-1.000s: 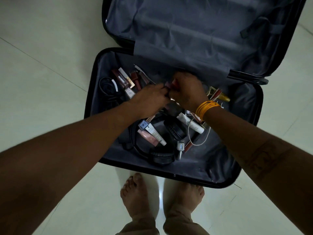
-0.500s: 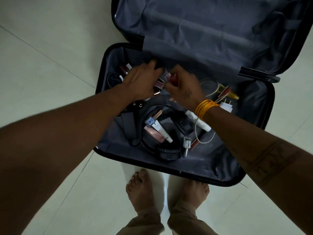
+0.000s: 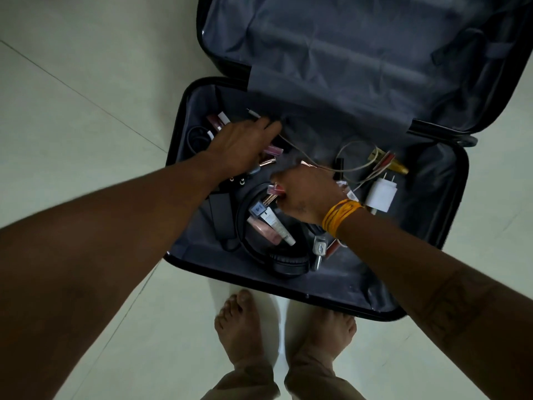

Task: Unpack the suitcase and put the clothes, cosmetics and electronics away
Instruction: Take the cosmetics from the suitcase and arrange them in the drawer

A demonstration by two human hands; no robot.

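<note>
The left hand has its grip spread flat over pink lip-gloss tubes at ten o'clock in the open black hard-shell suitcase; the right hand pinches a small pink tube at centre. Cosmetics are being gathered; next, close on more tubes and lift.

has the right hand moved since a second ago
Yes. The right hand has come back toward the near rim of the suitcase: it now sits over the headphones, gripping small pink tubes, where earlier it was nearer the hinge.

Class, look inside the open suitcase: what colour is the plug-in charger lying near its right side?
White; the charger shows clearly in the head view.
</note>
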